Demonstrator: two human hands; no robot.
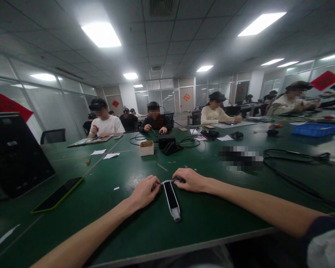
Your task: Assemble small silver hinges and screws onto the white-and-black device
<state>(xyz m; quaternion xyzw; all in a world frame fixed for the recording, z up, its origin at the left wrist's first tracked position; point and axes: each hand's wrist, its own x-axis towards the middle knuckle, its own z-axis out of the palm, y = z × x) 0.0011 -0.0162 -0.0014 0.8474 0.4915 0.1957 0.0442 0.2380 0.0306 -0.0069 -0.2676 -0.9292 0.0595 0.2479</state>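
Observation:
A slim, elongated device [171, 197] with a black face, a white rim and a pale cap at its near end lies on the green table, resembling a scanning pen. At its far end, my left hand [145, 191] rests on the left with the fingers curled closed. From the other side my right hand [191, 179] reaches to the same end, its fingers bent in a pinch around something small and dark. What either hand holds is too small and covered to name. A thin pale piece shows between the fingertips at the device's far end.
A phone in a green case [58, 193] and a black computer case [16, 156] are on the left. Ahead stand a small cardboard box [146, 148] and a black device [167, 143]. Cables [296, 182] and a blue tray [315, 129] lie right. Several people sit beyond.

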